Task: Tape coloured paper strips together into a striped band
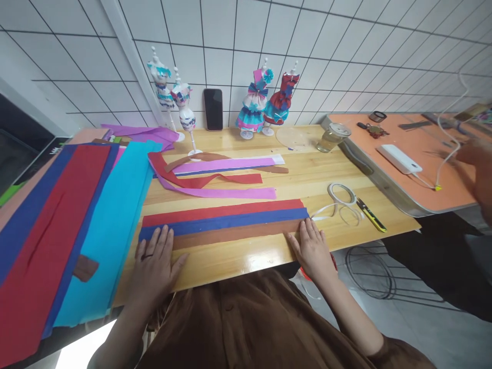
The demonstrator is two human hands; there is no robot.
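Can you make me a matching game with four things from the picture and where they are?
Things:
1. phone
2. white box with a cord
3. yellow and black cutter
4. right hand

Places:
A. beside the roll of tape
B. at one end of the wide blue strip
C. upright by the tiled wall
D. on the orange table

Right pairs: 1-C, 2-D, 3-A, 4-B

A black phone (213, 109) leans against tiled wall (315, 31); white device (398, 159) on orange table (451, 189).
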